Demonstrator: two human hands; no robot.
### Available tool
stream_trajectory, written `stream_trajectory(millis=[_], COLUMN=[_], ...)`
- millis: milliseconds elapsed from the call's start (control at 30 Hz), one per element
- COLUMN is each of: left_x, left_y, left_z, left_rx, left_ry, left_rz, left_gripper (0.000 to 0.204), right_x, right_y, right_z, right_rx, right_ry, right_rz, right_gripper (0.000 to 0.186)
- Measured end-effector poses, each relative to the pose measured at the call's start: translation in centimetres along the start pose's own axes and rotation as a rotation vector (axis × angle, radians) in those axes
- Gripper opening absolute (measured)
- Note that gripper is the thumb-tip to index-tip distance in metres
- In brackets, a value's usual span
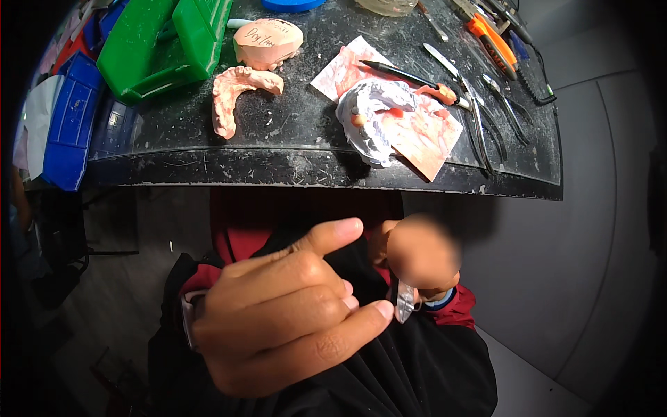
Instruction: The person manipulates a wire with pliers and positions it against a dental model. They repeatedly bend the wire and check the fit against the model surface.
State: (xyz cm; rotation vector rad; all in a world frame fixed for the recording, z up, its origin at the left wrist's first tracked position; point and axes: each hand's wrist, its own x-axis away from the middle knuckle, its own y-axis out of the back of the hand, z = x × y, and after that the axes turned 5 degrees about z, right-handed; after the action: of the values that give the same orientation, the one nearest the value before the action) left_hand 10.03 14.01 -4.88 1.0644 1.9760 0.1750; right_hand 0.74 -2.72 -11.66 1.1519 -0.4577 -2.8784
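My left hand is in front of my lap, its thumb raised apart and its fingers loosely bent. One fingertip reaches toward a small, shiny, clear-looking pointed piece; whether it touches cannot be told. My right hand, partly blurred, is closed around the upper part of that piece. On the bench above lie a white dental cast with one tooth-coloured part and red wax, and pink wax sheets under it. A wax knife rests across the sheets.
The dark bench ends just beyond my hands. On it are a pink horseshoe-shaped cast, a pink block cast, a green tray, a blue bin, metal pliers and an orange-handled tool.
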Motion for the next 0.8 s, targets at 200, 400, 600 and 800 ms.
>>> stream_trajectory(millis=[200,400,600,800], left_x=[0.3,-0.5,-1.6,-2.2], left_y=[-1.5,0.0,0.8,0.2], left_z=[-1.0,-0.7,-0.3,0.7], left_rx=[-0.026,-0.077,-0.122,0.029], left_ry=[0.088,0.075,0.013,0.088], left_rz=[-0.136,-0.066,0.029,0.028], left_gripper=[0.023,0.027,0.028,0.019], right_x=[0.2,-0.8,-0.3,0.6], right_y=[0.3,2.3,9.1,17.8], right_z=[-1.2,0.6,4.4,3.6], right_rx=[0.186,0.211,0.878,1.282], right_ry=[0.109,-0.019,-0.238,-0.74], right_rz=[-0.045,0.048,-0.085,-0.2], right_gripper=[0.045,0.045,0.051,0.018])
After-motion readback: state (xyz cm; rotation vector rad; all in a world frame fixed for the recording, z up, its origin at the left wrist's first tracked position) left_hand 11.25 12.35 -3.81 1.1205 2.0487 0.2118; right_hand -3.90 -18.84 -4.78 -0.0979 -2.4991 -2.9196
